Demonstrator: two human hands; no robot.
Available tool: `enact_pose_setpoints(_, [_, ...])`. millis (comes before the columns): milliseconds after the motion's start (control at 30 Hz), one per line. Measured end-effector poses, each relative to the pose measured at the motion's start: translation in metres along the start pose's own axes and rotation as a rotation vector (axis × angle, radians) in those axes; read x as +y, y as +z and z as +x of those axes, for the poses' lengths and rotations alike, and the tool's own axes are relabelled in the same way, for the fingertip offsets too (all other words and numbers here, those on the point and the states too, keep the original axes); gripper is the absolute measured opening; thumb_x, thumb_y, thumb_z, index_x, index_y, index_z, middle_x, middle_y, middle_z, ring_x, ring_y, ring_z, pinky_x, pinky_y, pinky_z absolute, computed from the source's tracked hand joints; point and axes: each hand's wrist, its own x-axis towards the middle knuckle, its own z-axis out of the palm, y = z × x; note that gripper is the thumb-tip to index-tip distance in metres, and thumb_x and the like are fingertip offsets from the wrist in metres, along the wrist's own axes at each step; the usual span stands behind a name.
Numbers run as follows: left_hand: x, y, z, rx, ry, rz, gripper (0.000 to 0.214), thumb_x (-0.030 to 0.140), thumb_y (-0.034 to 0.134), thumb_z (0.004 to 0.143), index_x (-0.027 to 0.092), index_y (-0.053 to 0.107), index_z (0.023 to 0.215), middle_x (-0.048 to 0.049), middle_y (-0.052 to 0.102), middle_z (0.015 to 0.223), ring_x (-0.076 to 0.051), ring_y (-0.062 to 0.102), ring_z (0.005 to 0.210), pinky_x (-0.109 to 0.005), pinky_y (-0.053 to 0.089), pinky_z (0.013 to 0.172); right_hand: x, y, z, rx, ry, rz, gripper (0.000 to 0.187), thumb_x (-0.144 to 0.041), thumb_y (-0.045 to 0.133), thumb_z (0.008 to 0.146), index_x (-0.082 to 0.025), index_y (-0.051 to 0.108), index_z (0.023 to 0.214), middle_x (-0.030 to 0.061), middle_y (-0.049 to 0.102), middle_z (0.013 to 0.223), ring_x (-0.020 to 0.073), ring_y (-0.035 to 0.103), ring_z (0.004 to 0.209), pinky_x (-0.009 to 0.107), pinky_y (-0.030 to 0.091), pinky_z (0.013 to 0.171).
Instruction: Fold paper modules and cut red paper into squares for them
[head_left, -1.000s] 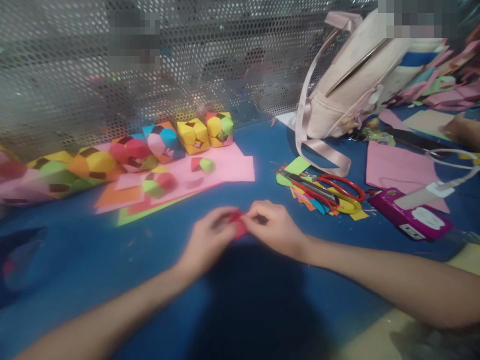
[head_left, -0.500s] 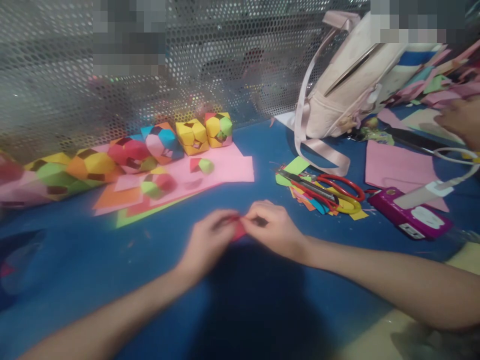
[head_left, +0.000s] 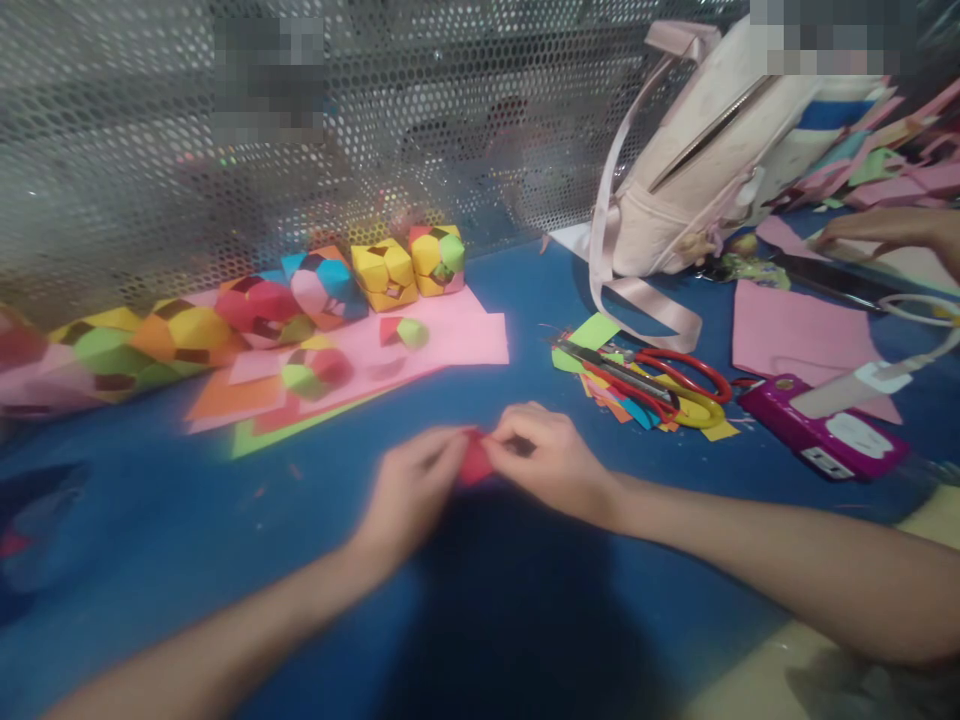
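Observation:
A small piece of red paper [head_left: 475, 460] is pinched between my two hands over the blue table [head_left: 315, 560]. My left hand [head_left: 412, 475] grips its left side with thumb and fingers. My right hand [head_left: 551, 455] is closed on its right side, fingers curled. How the paper is folded I cannot make out. Beyond my hands lie pink paper sheets [head_left: 465, 340] with a small red-and-green folded piece [head_left: 405, 332] and a larger red, green and yellow one [head_left: 316, 368] on them.
Several folded paper balls [head_left: 259, 308] line the perforated metal panel [head_left: 480, 110]. Red-handled scissors [head_left: 694, 370] lie on paper scraps [head_left: 637, 410] at the right, beside a purple device [head_left: 832, 430]. A pale backpack [head_left: 675, 180] stands behind. Another person's hand [head_left: 892, 232] rests at the far right.
My left hand has shifted slightly, and more of the red paper shows between my fingers. The other person's hand has reached further left, over the pale paper.

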Motion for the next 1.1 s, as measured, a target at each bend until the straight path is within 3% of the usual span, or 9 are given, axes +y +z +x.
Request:
enact_pose_setpoints(167, [-0.0023,0.0006,-0.0004,0.016,-0.013,-0.018,0.025,0.036,0.06,0.081,0.022,0.074,0.096,-0.0035,0.075,0.101,-0.02,0.068,0.095,-0.031,0.051,0.091,0.0004,-0.0003,0.0003,-0.012,-0.029,0.0,0.024,-0.01,0.056,0.083,-0.019,0.05,0.061,-0.0031,0.053,0.059,0.0107,0.049,0.059,0.025,0.037,0.063])
enact_pose_setpoints(433, [-0.002,0.0012,0.0005,0.022,0.012,-0.038,0.016,0.031,0.061,0.08,0.021,0.073,0.08,-0.0025,0.074,0.088,-0.018,0.067,0.084,-0.028,0.052,0.081,0.0004,-0.0003,-0.0008,-0.035,-0.009,-0.004,0.026,-0.013,0.056,0.085,-0.019,0.052,0.061,-0.003,0.056,0.059,0.011,0.05,0.06,0.026,0.037,0.065])
enact_pose_setpoints(733, [-0.0039,-0.0027,0.0014,0.079,-0.092,-0.161,0.022,0.036,0.06,0.081,0.016,0.069,0.085,-0.0054,0.072,0.092,-0.019,0.066,0.086,-0.03,0.05,0.08,-0.0065,-0.0051,0.0046,-0.07,0.243,0.11,0.011,-0.021,0.054,0.087,-0.018,0.061,0.08,0.0003,0.063,0.075,0.0129,0.057,0.068,0.027,0.042,0.069])
enact_pose_setpoints(867, [-0.0047,-0.0027,0.0012,0.031,-0.118,-0.197,0.02,0.034,0.062,0.079,0.016,0.065,0.086,-0.0053,0.071,0.091,-0.019,0.066,0.086,-0.03,0.051,0.079,-0.0016,-0.0027,0.0032,-0.042,0.187,0.073,0.015,-0.017,0.052,0.086,-0.019,0.058,0.072,-0.0005,0.06,0.069,0.0123,0.054,0.065,0.027,0.041,0.065])
enact_pose_setpoints(1000, [-0.0007,-0.0018,0.001,-0.02,-0.12,-0.17,0.031,0.039,0.064,0.079,0.019,0.067,0.102,-0.0056,0.071,0.102,-0.021,0.065,0.094,-0.032,0.05,0.086,0.0009,-0.0018,0.0013,-0.034,0.105,0.045,0.018,-0.016,0.051,0.087,-0.019,0.058,0.071,0.0005,0.061,0.07,0.0129,0.054,0.067,0.027,0.041,0.066])
enact_pose_setpoints(1100, [-0.0002,-0.0013,0.0008,-0.013,-0.1,-0.092,0.025,0.039,0.063,0.081,0.021,0.072,0.096,-0.0047,0.073,0.099,-0.021,0.065,0.094,-0.032,0.048,0.089,-0.0007,-0.003,0.0014,-0.04,0.099,0.068,0.015,-0.018,0.051,0.089,-0.019,0.061,0.077,0.0014,0.064,0.074,0.0135,0.056,0.07,0.028,0.042,0.07])
